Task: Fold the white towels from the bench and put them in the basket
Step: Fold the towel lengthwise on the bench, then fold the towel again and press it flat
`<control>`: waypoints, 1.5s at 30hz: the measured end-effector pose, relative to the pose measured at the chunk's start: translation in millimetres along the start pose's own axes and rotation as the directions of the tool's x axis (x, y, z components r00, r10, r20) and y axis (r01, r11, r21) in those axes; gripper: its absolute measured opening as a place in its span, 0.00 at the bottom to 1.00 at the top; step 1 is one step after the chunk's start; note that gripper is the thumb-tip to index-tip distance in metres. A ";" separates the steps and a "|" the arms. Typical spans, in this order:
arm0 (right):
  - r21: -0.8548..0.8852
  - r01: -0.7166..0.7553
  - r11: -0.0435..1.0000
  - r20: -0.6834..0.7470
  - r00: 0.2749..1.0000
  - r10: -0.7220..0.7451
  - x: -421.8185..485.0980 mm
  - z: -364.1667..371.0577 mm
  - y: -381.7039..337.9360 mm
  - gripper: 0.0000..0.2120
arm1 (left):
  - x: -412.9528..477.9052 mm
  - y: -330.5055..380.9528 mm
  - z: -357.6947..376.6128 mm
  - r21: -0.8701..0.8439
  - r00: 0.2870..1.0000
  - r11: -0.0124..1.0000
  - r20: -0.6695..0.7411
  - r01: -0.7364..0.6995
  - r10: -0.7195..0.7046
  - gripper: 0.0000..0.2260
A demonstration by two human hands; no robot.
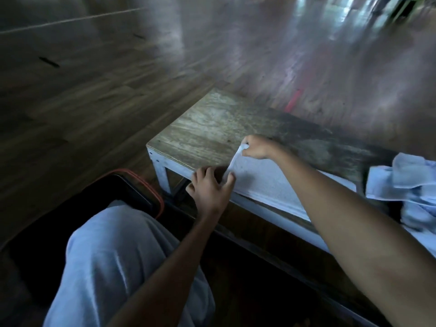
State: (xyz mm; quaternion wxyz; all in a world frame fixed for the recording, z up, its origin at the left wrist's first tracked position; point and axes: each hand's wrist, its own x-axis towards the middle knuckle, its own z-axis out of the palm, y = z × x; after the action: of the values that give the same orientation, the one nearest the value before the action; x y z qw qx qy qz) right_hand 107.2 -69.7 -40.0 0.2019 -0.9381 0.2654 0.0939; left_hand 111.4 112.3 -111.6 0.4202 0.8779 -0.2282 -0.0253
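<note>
A brown wood-plank floor (94, 102) fills the view from eight o'clock round to three, its boards smeared by motion blur. A thin pale line (70, 20) crosses it at ten o'clock, with two short dark marks (49, 61) just below it. Bright whitish glare (330, 22) lies on the boards at one o'clock, beside dark shapes too blurred to name. A short red strip (293, 101) lies on the floor at two o'clock, just beyond a low bench with a worn plywood top and white-painted metal frame (207, 128), which runs from the centre toward four o'clock.

No text or label is legible anywhere (frame blurred).
</note>
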 end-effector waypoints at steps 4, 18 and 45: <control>0.230 0.081 0.970 -0.052 0.996 -0.070 -27.4 -28.0 7.8 0.03 | 16.8 10.4 -8.9 0.059 0.980 0.998 0.201 -0.007 -0.005 0.23; 0.715 -0.054 0.698 -0.157 0.959 0.235 -165.8 -73.4 153.0 0.13 | -60.1 121.1 19.6 -0.014 0.792 0.793 0.039 -0.609 0.609 0.09; 0.647 0.042 0.761 -0.328 0.917 0.228 -162.4 -42.3 189.3 0.17 | 46.1 202.4 92.4 -0.182 0.267 0.791 0.877 -0.585 0.400 0.08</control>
State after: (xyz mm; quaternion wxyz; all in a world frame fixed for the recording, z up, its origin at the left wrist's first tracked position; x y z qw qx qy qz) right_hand -128.0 -160.3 -18.1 0.4486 -0.7967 0.3629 -0.1799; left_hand 54.1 -84.1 -12.8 0.1435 0.6476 -0.6741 -0.3249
